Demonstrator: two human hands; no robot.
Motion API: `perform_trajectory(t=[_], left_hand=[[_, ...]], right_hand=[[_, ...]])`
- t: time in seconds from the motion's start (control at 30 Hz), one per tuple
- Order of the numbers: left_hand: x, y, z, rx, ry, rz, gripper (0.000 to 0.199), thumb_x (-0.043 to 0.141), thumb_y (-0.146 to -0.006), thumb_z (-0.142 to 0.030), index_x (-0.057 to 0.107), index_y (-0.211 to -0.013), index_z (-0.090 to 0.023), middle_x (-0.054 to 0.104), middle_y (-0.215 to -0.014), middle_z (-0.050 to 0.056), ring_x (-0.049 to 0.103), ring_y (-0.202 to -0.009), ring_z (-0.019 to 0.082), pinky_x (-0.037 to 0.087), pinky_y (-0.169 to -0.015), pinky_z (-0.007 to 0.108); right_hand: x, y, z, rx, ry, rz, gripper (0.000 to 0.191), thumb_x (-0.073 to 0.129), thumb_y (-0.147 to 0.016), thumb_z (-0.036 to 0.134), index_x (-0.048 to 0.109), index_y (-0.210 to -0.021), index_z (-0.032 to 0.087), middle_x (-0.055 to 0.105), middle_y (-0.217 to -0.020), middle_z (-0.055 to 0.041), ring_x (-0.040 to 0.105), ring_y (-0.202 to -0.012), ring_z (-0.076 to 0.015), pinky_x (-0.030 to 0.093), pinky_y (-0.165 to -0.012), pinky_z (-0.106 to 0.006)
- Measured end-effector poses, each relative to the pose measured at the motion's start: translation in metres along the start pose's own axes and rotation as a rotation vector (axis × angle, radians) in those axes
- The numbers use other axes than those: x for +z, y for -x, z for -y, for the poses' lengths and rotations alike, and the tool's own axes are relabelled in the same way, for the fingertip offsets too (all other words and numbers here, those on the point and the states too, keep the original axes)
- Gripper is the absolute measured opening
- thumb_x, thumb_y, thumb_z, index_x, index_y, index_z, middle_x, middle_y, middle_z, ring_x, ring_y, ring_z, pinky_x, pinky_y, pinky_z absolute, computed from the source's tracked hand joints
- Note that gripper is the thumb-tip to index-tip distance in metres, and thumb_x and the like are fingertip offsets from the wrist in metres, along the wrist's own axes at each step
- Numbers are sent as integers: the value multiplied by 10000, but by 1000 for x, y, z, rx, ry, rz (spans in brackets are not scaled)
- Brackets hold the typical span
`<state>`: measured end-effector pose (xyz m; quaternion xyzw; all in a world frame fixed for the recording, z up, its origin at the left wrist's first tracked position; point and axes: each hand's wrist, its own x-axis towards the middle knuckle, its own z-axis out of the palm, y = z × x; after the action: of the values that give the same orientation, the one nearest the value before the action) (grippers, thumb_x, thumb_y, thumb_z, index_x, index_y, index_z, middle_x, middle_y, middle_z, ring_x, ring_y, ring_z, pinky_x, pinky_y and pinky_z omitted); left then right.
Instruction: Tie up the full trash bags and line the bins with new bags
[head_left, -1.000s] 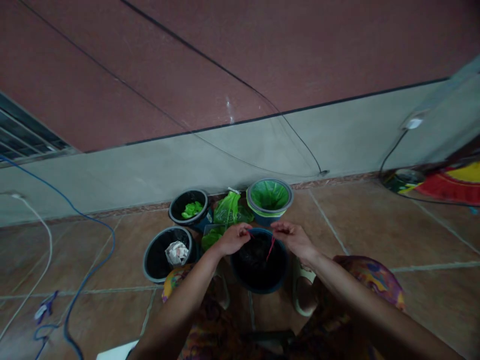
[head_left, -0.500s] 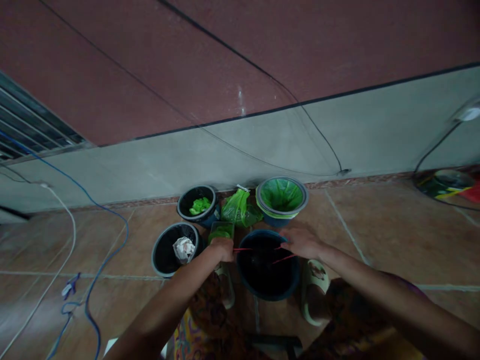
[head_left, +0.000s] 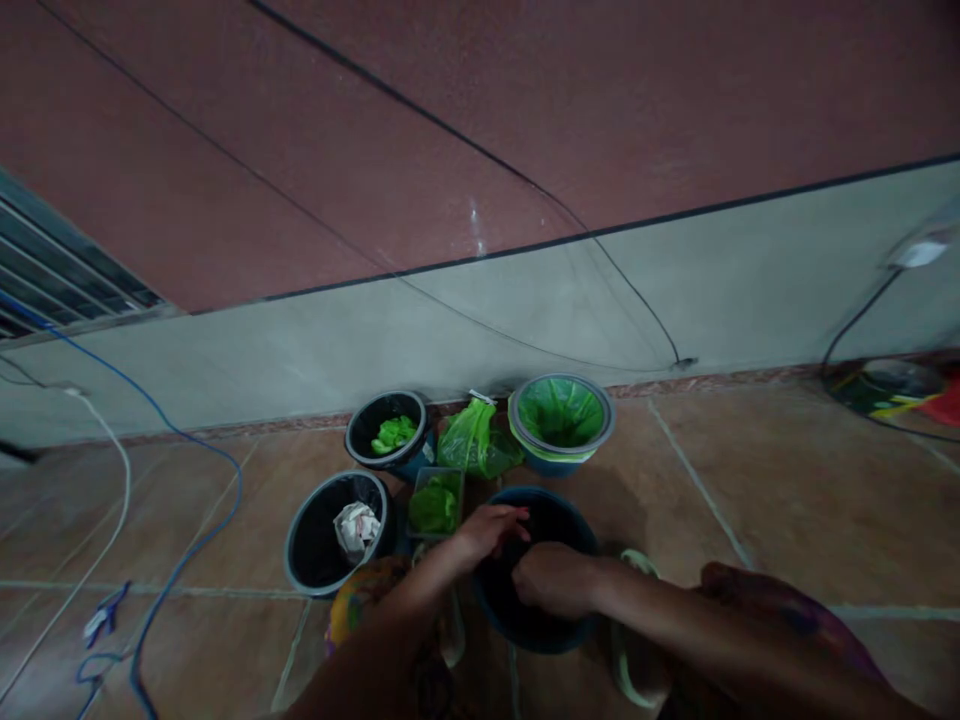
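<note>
A dark bucket [head_left: 541, 640] stands on the floor between my feet, and both my hands are over its mouth. My left hand [head_left: 491, 530] is at the left rim with its fingers apart. A small bit of red [head_left: 522, 513] shows at its fingertips; whether this is the red string is unclear. My right hand [head_left: 553, 580] is closed and dips into the mouth, close to the left one. What its fingers hold is hidden. The bucket's inside is too dark to make out.
Near the wall stand a bin with green leaves [head_left: 394, 434], a knotted green bag [head_left: 472, 440] and a green-lined bin [head_left: 562, 412]. Closer are a lined bin with crumpled paper [head_left: 356, 530] and a clear box of greens [head_left: 435, 505]. A blue cable [head_left: 184, 555] crosses the floor at left.
The red string stretched between my hands over the bucket no longer shows as a line. Both hands have moved inward, the right down into the bucket's mouth. The view has tilted up slightly.
</note>
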<state>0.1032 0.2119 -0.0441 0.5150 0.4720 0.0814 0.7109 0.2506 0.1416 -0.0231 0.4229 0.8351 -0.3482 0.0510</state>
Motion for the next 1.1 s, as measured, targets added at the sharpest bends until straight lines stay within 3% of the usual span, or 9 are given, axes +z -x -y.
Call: perform_trajectory(t=[0.07, 0.17, 0.33, 0.47, 0.57, 0.77, 0.87, 0.97, 1.1], left_hand=[[7, -10, 4, 7, -36, 46, 384, 627, -700, -399, 728, -941, -118, 642, -694, 29, 417, -515, 89, 284, -510, 237], [2, -17, 7, -24, -109, 144, 309, 551, -709, -333, 726, -858, -126, 582, -589, 1, 347, -456, 82, 260, -476, 235], [-7, -18, 7, 3, -153, 353, 433, 507, -700, -203, 667, -1099, -158, 688, -841, 19, 376, -482, 68, 283, -479, 214], [-2, -15, 12, 111, -305, 288, 245, 526, -815, -250, 676, -980, -147, 609, -716, -10, 474, -595, 88, 347, -566, 205], [-1, -10, 19, 193, -382, 227, 298, 422, -930, -314, 667, -894, -149, 572, -684, -9, 509, -649, 99, 376, -620, 207], [-10, -4, 26, 181, -473, 152, 341, 400, -954, -333, 655, -811, -158, 596, -690, 1, 531, -660, 108, 393, -627, 210], [-10, -4, 25, 134, -582, 18, 289, 471, -922, -338, 649, -772, -167, 636, -708, 16, 578, -697, 134, 415, -647, 228], [-6, -3, 24, 141, -679, -132, 225, 504, -895, -267, 647, -1051, -190, 692, -817, 27, 628, -770, 163, 442, -708, 252], [1, 0, 28, 280, -789, -106, 304, 406, -948, -239, 633, -1149, -253, 720, -1015, 51, 651, -902, 184, 447, -817, 284]], right_hand=[[-24, -8, -9, -85, -17, -27, 210, 554, -750, 106, 751, -742, 177, 750, -812, -58, 643, -731, -170, 433, -661, -260], [-51, -10, -35, 1, -135, -126, 346, 410, -885, 176, 743, -794, 188, 735, -785, -37, 620, -687, -141, 407, -625, -244], [-48, -17, -66, 157, -289, -301, 397, 395, -908, 245, 648, -607, 190, 680, -731, -41, 584, -682, -141, 373, -640, -262], [-27, -34, -66, 200, -281, -404, 318, 451, -887, 265, 652, -653, 191, 676, -827, -55, 593, -787, -160, 391, -729, -282], [-11, -44, -65, 159, -433, -435, 282, 469, -872, 258, 646, -661, 196, 676, -791, -37, 601, -815, -163, 411, -800, -286], [21, -47, -73, 177, -981, -210, 250, 421, -845, 248, 622, -712, 184, 621, -600, 13, 540, -563, -113, 395, -585, -225], [26, -42, -78, 294, -879, -124, 225, 451, -798, 200, 611, -640, 177, 567, -512, 30, 444, -477, -89, 324, -517, -215], [21, -39, -82, 359, -766, -118, 220, 474, -755, 159, 642, -613, 175, 537, -471, 36, 424, -454, -83, 303, -498, -216], [13, -38, -85, 392, -664, -100, 241, 513, -757, 187, 668, -573, 179, 528, -438, 33, 420, -432, -83, 287, -470, -220]])
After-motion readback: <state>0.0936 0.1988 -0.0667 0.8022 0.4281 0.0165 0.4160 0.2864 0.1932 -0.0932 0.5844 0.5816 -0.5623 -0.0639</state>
